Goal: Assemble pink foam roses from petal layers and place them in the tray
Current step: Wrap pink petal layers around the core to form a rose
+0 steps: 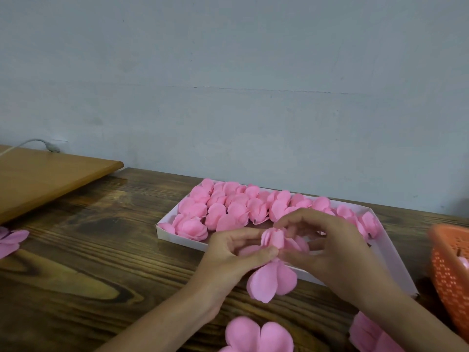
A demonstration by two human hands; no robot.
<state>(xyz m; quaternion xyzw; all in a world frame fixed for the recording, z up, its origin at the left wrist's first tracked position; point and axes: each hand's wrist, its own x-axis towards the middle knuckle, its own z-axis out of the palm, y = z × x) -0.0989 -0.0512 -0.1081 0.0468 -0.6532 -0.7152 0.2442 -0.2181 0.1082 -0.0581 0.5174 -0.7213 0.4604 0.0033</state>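
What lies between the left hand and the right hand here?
A part-built pink rose, held by the left hand and right hand; its loose petals hang below. Head view.

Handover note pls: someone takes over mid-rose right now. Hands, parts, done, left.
Left hand: pinches the half-made rose at its rolled core.
Right hand: fingers curled round the same rose; outer petals hang loose below.
Tray: finished roses fill the far and left part; the near right corner looks bare.
Spare petal layers lie on the table near the person.
Left: wrap this rose, set it in the tray, then build more.
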